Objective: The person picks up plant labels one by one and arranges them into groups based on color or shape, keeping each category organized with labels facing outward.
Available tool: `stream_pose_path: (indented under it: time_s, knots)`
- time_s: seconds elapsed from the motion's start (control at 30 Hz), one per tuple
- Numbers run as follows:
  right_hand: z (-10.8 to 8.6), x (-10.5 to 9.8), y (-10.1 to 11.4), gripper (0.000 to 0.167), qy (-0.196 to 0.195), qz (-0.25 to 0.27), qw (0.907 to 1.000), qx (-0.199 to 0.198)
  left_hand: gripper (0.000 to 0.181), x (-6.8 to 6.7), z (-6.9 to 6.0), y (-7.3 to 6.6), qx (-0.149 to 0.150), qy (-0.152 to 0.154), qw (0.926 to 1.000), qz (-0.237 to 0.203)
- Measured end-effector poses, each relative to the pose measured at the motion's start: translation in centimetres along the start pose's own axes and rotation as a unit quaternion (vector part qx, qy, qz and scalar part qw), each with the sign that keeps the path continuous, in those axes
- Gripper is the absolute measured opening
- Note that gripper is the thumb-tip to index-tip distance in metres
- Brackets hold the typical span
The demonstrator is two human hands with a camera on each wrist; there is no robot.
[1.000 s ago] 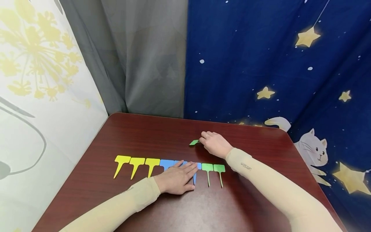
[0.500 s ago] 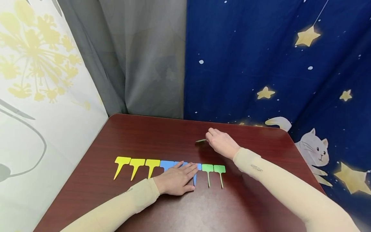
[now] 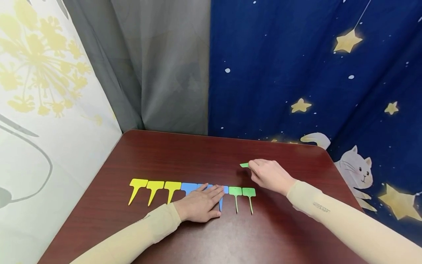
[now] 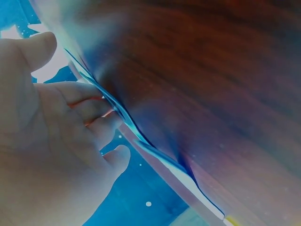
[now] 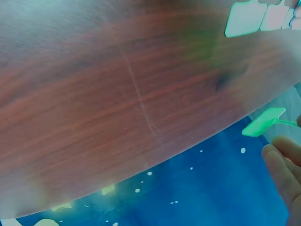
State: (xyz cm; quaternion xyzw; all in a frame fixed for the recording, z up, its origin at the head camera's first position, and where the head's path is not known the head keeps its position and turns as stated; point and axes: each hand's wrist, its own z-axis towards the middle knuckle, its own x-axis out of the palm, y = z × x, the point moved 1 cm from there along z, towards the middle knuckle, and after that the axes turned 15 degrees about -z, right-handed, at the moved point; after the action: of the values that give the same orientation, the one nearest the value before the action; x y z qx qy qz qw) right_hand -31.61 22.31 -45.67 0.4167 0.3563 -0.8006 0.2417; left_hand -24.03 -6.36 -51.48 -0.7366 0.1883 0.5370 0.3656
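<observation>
My left hand (image 3: 200, 204) lies flat with straight fingers over the blue plant labels (image 3: 189, 186) in the middle of a row, covering parts of them. Above the table, behind the row's right end, my right hand (image 3: 270, 175) pinches a green plant label (image 5: 264, 123) by its thin stem, the flat head pointing left. In the row, yellow T-shaped labels (image 3: 172, 185) stand at the left, and two green labels (image 3: 248, 192) lie at the right end with stems toward me. Fingers (image 4: 89, 106) of the left hand show beside the blue labels' edges in the left wrist view.
The dark red-brown wooden table (image 3: 171, 154) carries the row. Behind it hang a grey curtain (image 3: 174, 66) and a blue star-patterned curtain (image 3: 270, 73). A white patterned cloth (image 3: 66, 146) borders the left side.
My right hand has moved right and a little nearer to me, carrying the green label, whose head has turned in view. The left hand and the row keep their places.
</observation>
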Motion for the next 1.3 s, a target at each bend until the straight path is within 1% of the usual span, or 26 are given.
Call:
stream_pose_path:
  time_s: [0.17, 0.4, 0.63, 0.87, 0.97, 1.1, 1.23, 1.3]
  knots:
    - [-2.2, -0.7, 0.4, 0.014, 0.012, 0.009, 0.9999, 0.002, 0.072, 0.3, 0.1, 0.0, 0.002, 0.001, 1.0, 0.0]
    - [-5.3, -1.5, 0.9, 0.019, 0.016, 0.027, 0.9993, 0.022, 0.072, 0.3, 0.2, -0.1, 0.005, -0.003, 1.0, -0.004]
    - [-7.7, -1.0, 1.7, 0.021, 0.028, 0.044, 0.9977, 0.043, 0.072, 0.2, 0.2, -0.3, 0.004, -0.002, 1.0, -0.003]
    - [-8.9, -0.2, 2.8, 0.027, 0.059, 0.063, 0.9946, 0.057, 0.07, -0.3, 0.2, -0.4, 0.0, 0.0, 1.0, -0.005]
    - [-9.3, 0.1, 3.2, 0.028, 0.066, 0.074, 0.9933, 0.059, 0.07, -0.4, 0.2, -0.4, -0.001, 0.001, 1.0, -0.006]
    - [-9.5, 0.3, 3.6, 0.025, 0.064, 0.083, 0.9928, 0.057, 0.07, -0.4, 0.1, -0.4, 0.0, 0.0, 1.0, -0.009]
    - [-9.7, 0.5, 3.9, 0.02, 0.074, 0.08, 0.9924, 0.057, 0.07, -0.5, 0.1, -0.3, -0.003, 0.001, 0.9999, -0.01]
    - [-9.8, 0.6, 4.0, 0.027, 0.086, 0.075, 0.9918, 0.058, 0.07, -0.5, 0.0, -0.3, -0.006, 0.002, 0.9999, -0.011]
